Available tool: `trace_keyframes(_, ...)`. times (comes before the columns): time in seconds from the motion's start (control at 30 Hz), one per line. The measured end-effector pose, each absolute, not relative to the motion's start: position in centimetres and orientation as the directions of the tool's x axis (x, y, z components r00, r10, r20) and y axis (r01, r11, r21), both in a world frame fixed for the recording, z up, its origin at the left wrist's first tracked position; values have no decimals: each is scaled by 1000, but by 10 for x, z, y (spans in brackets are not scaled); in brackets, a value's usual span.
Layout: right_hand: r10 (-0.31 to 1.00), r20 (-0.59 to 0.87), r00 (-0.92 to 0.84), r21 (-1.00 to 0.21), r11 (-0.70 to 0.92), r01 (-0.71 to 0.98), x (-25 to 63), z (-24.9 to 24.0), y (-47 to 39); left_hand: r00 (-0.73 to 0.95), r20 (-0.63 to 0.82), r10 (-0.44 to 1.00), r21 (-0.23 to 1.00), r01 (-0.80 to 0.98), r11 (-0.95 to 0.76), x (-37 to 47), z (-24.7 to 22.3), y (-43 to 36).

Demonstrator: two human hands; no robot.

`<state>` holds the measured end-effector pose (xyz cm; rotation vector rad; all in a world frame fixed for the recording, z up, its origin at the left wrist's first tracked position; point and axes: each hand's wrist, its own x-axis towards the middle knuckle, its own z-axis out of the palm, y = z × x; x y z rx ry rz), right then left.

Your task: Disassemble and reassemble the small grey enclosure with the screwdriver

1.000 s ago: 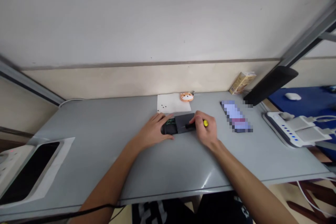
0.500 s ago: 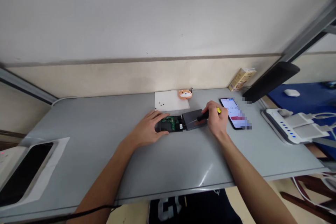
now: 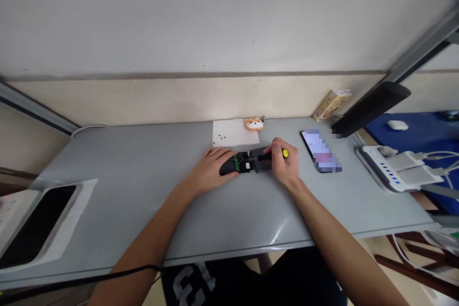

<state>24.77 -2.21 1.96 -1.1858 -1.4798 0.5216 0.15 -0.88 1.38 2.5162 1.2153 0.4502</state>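
Note:
Near the middle of the grey table (image 3: 143, 162) lies an opened black device (image 3: 245, 167) with a green circuit board showing. My left hand (image 3: 213, 168) is closed round its left end. In my right hand (image 3: 285, 160) is a black screwdriver (image 3: 264, 157) with a yellow cap, its thin shaft pointing left over the right end of the board. Under my right hand sits a dark grey casing (image 3: 260, 165), beside the device; the hand hides part of it. Whether the screwdriver tip touches anything is too small to tell.
Behind the device is white paper (image 3: 233, 134) with several tiny dark screws and an orange animal-face case (image 3: 254, 124). A lit phone (image 3: 319, 150), a power strip (image 3: 380, 169), a yellow box (image 3: 330, 105) and a black cylindrical object (image 3: 369, 109) stand right. A dark tablet (image 3: 38, 224) lies left.
My right hand and the screwdriver have moved left, and the shaft now reaches over the board's end. My left hand and the device have shifted slightly right. The camera view has shifted a little.

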Motion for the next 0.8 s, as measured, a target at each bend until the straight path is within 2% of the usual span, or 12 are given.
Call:
trace_keyframes(0.2, 891, 454, 28, -802, 395, 448, 236, 40, -6, 609, 197, 769, 371, 680, -633, 2, 13, -10)
trace_keyframes(0.27, 891, 455, 3, -808, 411, 423, 227, 45, 5, 620, 203, 758, 363, 671, -646, 2, 11, -11)
trace_keyframes(0.5, 881, 473, -23, -880, 473, 32, 209, 45, 17, 631, 214, 745, 376, 651, -659, -1, 7, -9)
trace_keyframes(0.67, 928, 338, -155, -910, 280, -307, 212, 44, 19, 642, 194, 742, 391, 643, -658, 0, 5, -7)
trace_keyframes(0.8, 971, 225, -83, -878, 165, -448, 210, 43, 23, 651, 187, 735, 382, 642, -665, 1, 5, -6)
